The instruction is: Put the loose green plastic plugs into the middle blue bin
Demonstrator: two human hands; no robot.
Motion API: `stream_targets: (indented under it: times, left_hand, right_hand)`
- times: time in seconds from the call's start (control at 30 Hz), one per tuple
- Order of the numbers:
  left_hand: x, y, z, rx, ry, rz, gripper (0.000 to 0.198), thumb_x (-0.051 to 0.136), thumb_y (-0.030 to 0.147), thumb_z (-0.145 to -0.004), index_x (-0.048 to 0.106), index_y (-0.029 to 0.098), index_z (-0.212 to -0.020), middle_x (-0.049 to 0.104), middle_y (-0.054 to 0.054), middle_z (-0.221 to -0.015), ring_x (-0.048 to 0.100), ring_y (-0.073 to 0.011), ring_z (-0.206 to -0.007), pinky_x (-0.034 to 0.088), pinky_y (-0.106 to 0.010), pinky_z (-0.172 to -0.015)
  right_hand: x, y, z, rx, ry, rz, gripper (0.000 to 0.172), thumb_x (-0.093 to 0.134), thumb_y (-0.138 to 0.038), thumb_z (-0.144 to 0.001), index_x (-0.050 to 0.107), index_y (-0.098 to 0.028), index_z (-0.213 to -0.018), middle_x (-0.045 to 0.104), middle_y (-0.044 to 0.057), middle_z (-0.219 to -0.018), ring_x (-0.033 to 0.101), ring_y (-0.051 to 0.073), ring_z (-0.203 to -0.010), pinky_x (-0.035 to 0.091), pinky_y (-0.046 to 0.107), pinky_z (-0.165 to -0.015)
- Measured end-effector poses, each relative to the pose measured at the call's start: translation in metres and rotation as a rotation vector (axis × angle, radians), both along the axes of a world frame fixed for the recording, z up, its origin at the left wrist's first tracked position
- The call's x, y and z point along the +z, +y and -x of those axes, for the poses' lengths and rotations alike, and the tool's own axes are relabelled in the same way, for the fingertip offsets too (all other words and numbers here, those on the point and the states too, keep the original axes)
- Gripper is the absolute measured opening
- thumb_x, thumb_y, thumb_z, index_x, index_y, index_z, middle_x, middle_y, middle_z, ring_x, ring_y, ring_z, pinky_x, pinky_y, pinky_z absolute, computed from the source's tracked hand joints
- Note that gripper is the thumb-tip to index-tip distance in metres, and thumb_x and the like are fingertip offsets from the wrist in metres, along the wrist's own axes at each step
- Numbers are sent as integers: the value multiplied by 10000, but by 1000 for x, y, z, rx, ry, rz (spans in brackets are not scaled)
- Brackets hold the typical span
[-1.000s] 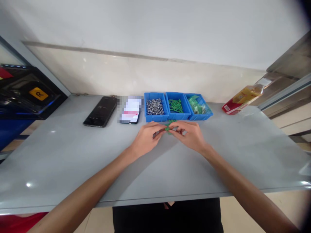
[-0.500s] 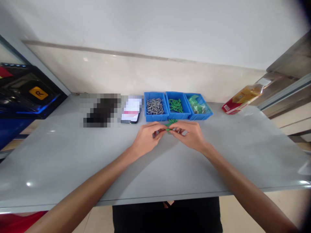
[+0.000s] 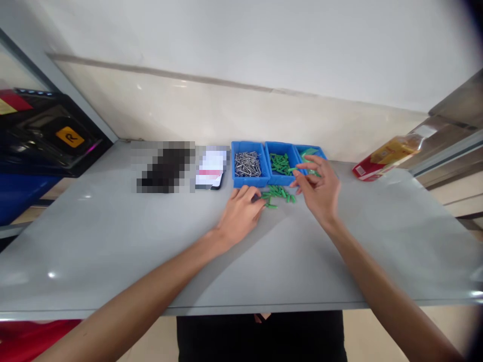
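A: What is laid out on the grey table (image 3: 79,251)?
B: Three blue bins (image 3: 281,181) are lined up towards the far edge, with nails (image 3: 248,164) held in the left bin.
A: Where are the loose green plugs (image 3: 277,194) placed?
B: They are scattered on the table, just nearer than the middle bin.
A: How are the hands posed?
B: The left hand (image 3: 239,213) is laid low beside the plugs, fingers curled; whether anything is gripped cannot be told. The right hand (image 3: 319,188) is raised near the bins, fingers spread apart, nothing clamped.
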State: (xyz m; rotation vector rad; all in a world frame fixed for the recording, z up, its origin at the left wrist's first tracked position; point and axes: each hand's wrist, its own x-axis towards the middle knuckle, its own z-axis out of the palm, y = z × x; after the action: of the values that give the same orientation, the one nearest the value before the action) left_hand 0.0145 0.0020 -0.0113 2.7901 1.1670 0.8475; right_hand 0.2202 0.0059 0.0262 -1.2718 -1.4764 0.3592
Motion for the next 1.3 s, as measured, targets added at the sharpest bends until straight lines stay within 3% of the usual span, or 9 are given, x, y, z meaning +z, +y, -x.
stream_targets:
  times: [0.1, 0.23, 0.37, 0.47, 0.57, 0.73, 0.9, 1.17, 1.3]
  left_hand:
    - [1, 0, 1, -8, -11, 6, 169, 508, 165, -905, 676, 170, -884, 589, -70, -971, 521, -208, -907, 423, -359, -762]
    - [5, -1, 3, -18, 47, 14, 167, 473, 151, -914, 636, 138, -878, 589, -85, -973, 547, -201, -863, 445, -354, -761]
    - [11, -3, 4, -7, 94, 80, 146, 468, 159, -919, 612, 140, -936, 616, -81, -983, 596, -197, -813, 457, -321, -694]
    - [16, -4, 6, 27, 50, 213, 162, 463, 174, -928, 614, 170, -985, 670, -48, -934, 627, -178, -732, 434, -280, -607]
    - [20, -3, 9, 14, -90, 310, 166, 479, 196, -929, 639, 189, -974, 699, -23, -908, 637, -161, -752, 441, -257, -636]
    - [24, -2, 9, -54, -346, 411, 134, 571, 238, -891, 683, 176, -851, 675, 4, -748, 569, -97, -602, 434, -208, -582]
    - [27, -8, 6, -96, -413, 461, 126, 575, 191, -879, 698, 168, -868, 636, 24, -659, 529, -64, -522, 438, -178, -546]
    - [25, -9, 6, -122, -452, 432, 184, 522, 108, -862, 690, 163, -914, 656, -12, -764, 556, -76, -590, 480, -177, -552]
    - [27, -9, 6, -155, -529, 540, 188, 503, 148, -885, 687, 160, -923, 636, -29, -798, 577, -84, -616, 500, -180, -532]
  right_hand:
    - [-5, 0, -1, 7, -44, 22, 405, 575, -386, -862, 498, -273, -1244, 606, 88, -1172, 655, 137, -614, 501, 254, -434]
    - [-3, -10, 1, 71, -146, 51, 223, 542, -357, -884, 623, -240, -1055, 673, 53, -973, 643, 134, -609, 493, 253, -486]
    - [-4, -16, 10, 262, -330, 73, 153, 545, -285, -878, 679, -213, -875, 680, 26, -809, 595, 116, -600, 483, 250, -565]
    - [-10, -19, 16, 382, -432, 43, 143, 548, -243, -869, 685, -208, -852, 674, 14, -765, 551, 103, -592, 461, 241, -572]
    - [-16, -21, 17, 435, -466, 29, 135, 549, -219, -868, 678, -204, -907, 664, 15, -783, 548, 100, -614, 443, 230, -557]
    - [-20, -21, 14, 426, -482, 2, 127, 554, -207, -877, 668, -213, -935, 661, 19, -845, 562, 102, -643, 430, 230, -554]
    - [-19, -21, 14, 406, -540, -37, 134, 537, -167, -879, 658, -202, -924, 667, 26, -878, 581, 111, -677, 439, 239, -579]
    - [-17, -23, 19, 411, -536, -27, 192, 487, -150, -900, 653, -196, -985, 676, 54, -944, 605, 138, -785, 472, 253, -658]
    - [-17, -22, 20, 429, -421, 27, 155, 518, -175, -891, 670, -192, -915, 670, 37, -862, 594, 119, -720, 473, 233, -620]
